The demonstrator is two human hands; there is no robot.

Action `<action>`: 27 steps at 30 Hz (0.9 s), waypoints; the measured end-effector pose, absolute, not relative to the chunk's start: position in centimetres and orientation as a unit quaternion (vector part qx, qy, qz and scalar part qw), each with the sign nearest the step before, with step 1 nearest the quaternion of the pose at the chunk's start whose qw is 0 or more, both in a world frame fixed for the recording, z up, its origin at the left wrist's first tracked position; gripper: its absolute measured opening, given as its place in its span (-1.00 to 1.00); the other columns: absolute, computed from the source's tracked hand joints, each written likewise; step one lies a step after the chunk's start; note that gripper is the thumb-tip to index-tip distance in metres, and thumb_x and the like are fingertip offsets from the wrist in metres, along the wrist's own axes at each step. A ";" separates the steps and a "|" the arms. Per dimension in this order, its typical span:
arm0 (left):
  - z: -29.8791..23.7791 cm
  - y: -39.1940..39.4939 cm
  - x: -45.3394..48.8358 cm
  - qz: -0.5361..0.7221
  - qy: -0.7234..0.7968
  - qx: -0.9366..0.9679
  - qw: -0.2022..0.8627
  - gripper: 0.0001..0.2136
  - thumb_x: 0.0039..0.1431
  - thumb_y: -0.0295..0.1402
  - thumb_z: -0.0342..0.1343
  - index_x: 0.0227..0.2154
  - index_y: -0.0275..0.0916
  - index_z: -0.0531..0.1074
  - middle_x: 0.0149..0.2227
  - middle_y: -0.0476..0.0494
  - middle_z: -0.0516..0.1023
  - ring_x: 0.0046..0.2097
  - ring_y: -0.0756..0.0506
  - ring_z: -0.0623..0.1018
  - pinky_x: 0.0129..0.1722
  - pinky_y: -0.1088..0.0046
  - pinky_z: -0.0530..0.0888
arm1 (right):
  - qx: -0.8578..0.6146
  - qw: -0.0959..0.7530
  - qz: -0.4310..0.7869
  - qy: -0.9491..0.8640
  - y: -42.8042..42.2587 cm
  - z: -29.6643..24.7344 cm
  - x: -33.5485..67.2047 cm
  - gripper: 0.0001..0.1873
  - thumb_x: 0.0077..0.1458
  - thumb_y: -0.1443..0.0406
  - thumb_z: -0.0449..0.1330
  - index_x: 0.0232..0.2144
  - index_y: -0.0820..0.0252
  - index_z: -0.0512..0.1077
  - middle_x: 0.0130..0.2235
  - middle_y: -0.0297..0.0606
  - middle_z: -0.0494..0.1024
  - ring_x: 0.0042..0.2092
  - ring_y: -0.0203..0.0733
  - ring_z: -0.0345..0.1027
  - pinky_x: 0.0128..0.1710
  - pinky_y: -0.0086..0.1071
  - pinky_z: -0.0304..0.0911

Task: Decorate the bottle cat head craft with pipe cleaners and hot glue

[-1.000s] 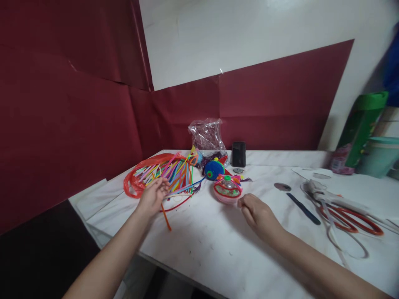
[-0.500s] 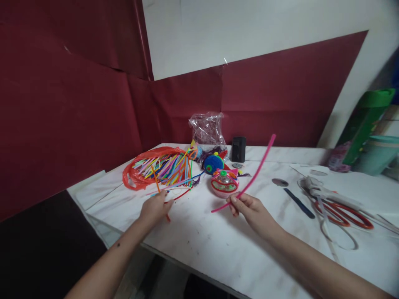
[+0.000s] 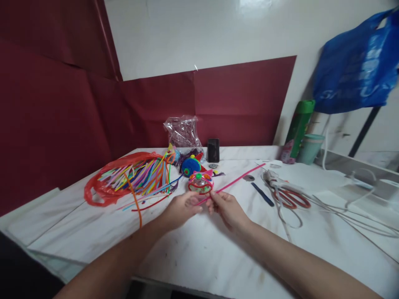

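Note:
A long pink pipe cleaner (image 3: 240, 178) slants up to the right from between my hands. My right hand (image 3: 227, 209) pinches it near its lower end. Beside that end is my left hand (image 3: 182, 211), its fingers bent about the tip; blur hides how firmly they hold it. Just behind my hands a pink cat-like figure (image 3: 200, 182) with green and orange parts stands on the table. At the left an orange pipe cleaner (image 3: 134, 195) hangs over the bundle's edge, and a red pipe cleaner (image 3: 152, 205) lies near my left wrist.
A red plastic bag (image 3: 93, 195) holds many coloured pipe cleaners. Behind the figure are a blue round figure (image 3: 190, 166), clear plastic wrap (image 3: 183, 131) and a black box-like object (image 3: 213, 150). Scissors (image 3: 296, 197), a glue gun (image 3: 271, 178), cords and a dark blue strip (image 3: 262, 194) lie right.
My left hand has let go of the orange pipe cleaner and moved right to the pink one's lower end. The pink pipe cleaner is lower and flatter. The view has turned right.

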State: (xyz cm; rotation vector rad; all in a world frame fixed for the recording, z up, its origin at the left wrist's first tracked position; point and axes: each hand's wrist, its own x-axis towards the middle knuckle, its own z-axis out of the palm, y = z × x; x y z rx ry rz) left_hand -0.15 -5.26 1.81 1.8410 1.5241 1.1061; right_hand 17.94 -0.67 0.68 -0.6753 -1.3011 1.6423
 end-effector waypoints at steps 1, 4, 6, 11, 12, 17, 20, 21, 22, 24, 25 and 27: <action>1.6 -4.8 0.9 0.387 0.562 0.685 0.255 -0.81 -0.02 -0.25 0.10 -0.41 -0.25 0.48 -0.45 -0.06 0.53 -0.37 -0.06 0.47 -0.34 0.45 0.36 | -0.279 0.447 0.660 -0.536 -0.6 0.7 18.0 -0.42 -0.18 -0.19 0.27 -0.63 0.22 0.40 -0.63 -0.33 0.43 -0.60 -0.35 0.21 -0.51 -0.42 0.15; 1.7 -3.5 1.6 0.371 0.602 0.668 0.233 -0.70 0.10 -0.19 -0.03 -0.65 -0.23 0.32 -0.66 0.06 0.28 -0.55 0.01 0.29 -0.49 0.48 0.22 | -0.341 0.450 0.552 -0.614 -0.3 0.9 18.6 -0.40 0.05 -0.18 0.08 -0.64 0.19 0.37 -0.68 -0.36 0.34 -0.63 -0.33 0.13 -0.56 -0.40 0.09; 2.3 -2.8 0.9 0.369 0.607 0.666 0.229 -0.67 0.11 -0.17 -0.03 -0.67 -0.23 0.28 -0.68 0.10 0.21 -0.56 0.03 0.24 -0.52 0.49 0.16 | -0.358 0.502 0.377 -0.691 0.2 0.9 19.1 -0.46 0.15 -0.10 0.03 -0.58 0.18 0.39 -0.61 -0.30 0.39 -0.54 -0.25 0.21 -0.48 -0.35 0.16; 4.3 -2.2 0.4 0.348 0.559 0.707 0.258 -0.70 0.10 -0.16 0.02 -0.61 -0.25 0.40 -0.64 0.08 0.27 -0.52 0.01 0.30 -0.48 0.50 0.23 | -0.237 0.506 0.078 -0.826 1.6 0.3 19.9 -0.74 0.23 0.18 0.05 -0.28 0.16 0.49 -0.29 -0.09 0.55 -0.20 -0.04 0.37 -0.16 -0.18 0.25; 4.4 -2.0 0.5 0.358 0.549 0.713 0.250 -0.70 0.10 -0.16 0.02 -0.59 -0.25 0.42 -0.62 0.06 0.31 -0.49 0.00 0.34 -0.45 0.49 0.28 | -0.239 0.490 0.086 -0.834 1.9 0.3 20.0 -0.75 0.25 0.22 0.03 -0.27 0.16 0.49 -0.31 -0.11 0.55 -0.24 -0.08 0.39 -0.20 -0.23 0.27; 3.5 1.3 -0.9 0.538 0.547 0.624 0.152 -0.76 0.11 -0.21 0.07 -0.26 -0.20 0.50 -0.14 -0.15 0.53 -0.04 -0.16 0.48 -0.01 0.34 0.37 | -0.341 0.428 0.171 -0.819 3.5 2.1 19.5 -0.80 0.17 0.30 0.05 -0.38 0.11 0.48 -0.38 -0.22 0.55 -0.34 -0.17 0.39 -0.33 -0.36 0.24; 2.1 3.3 -2.2 0.572 0.571 0.558 0.188 -0.67 0.09 -0.20 0.07 -0.10 -0.22 0.43 -0.01 -0.22 0.50 0.04 -0.19 0.47 0.07 0.25 0.34 | -0.373 0.369 0.218 -0.823 4.9 3.4 18.4 -0.81 0.00 0.39 0.11 -0.60 0.14 0.42 -0.53 -0.33 0.48 -0.46 -0.24 0.31 -0.44 -0.42 0.14; 1.7 3.6 -2.4 0.571 0.568 0.556 0.205 -0.65 0.10 -0.20 0.07 -0.08 -0.24 0.42 0.00 -0.23 0.51 0.02 -0.19 0.49 0.06 0.24 0.36 | -0.377 0.360 0.229 -0.822 5.3 3.6 17.9 -0.80 -0.06 0.42 0.11 -0.65 0.15 0.38 -0.58 -0.36 0.45 -0.49 -0.27 0.27 -0.47 -0.44 0.11; 1.2 3.8 -2.5 0.567 0.563 0.559 0.221 -0.64 0.10 -0.18 0.07 -0.08 -0.25 0.41 -0.01 -0.24 0.52 -0.01 -0.18 0.51 0.03 0.25 0.40 | -0.379 0.358 0.236 -0.820 5.7 3.6 17.5 -0.80 -0.10 0.45 0.11 -0.68 0.16 0.36 -0.61 -0.38 0.41 -0.52 -0.30 0.23 -0.49 -0.46 0.08; 0.3 3.6 -2.1 0.558 0.545 0.569 0.260 -0.63 0.08 -0.16 0.09 -0.08 -0.25 0.40 -0.06 -0.22 0.56 -0.07 -0.17 0.55 -0.04 0.27 0.45 | -0.387 0.365 0.240 -0.812 6.2 3.4 16.9 -0.81 -0.15 0.46 0.11 -0.70 0.17 0.32 -0.65 -0.41 0.37 -0.55 -0.33 0.18 -0.52 -0.48 0.06; -0.1 3.3 -1.9 0.557 0.531 0.574 0.280 -0.62 0.07 -0.16 0.12 -0.09 -0.24 0.40 -0.09 -0.20 0.57 -0.08 -0.16 0.56 -0.07 0.29 0.47 | -0.393 0.371 0.241 -0.806 6.3 3.1 16.7 -0.81 -0.14 0.45 0.10 -0.70 0.17 0.31 -0.65 -0.41 0.36 -0.55 -0.34 0.17 -0.52 -0.48 0.05; -0.7 3.0 -1.3 0.565 0.502 0.575 0.315 -0.62 0.02 -0.18 0.18 -0.12 -0.24 0.37 -0.14 -0.18 0.57 -0.09 -0.16 0.56 -0.08 0.29 0.48 | -0.405 0.389 0.244 -0.791 6.4 2.7 16.4 -0.83 -0.11 0.41 0.09 -0.67 0.16 0.29 -0.62 -0.40 0.38 -0.54 -0.33 0.18 -0.52 -0.48 0.06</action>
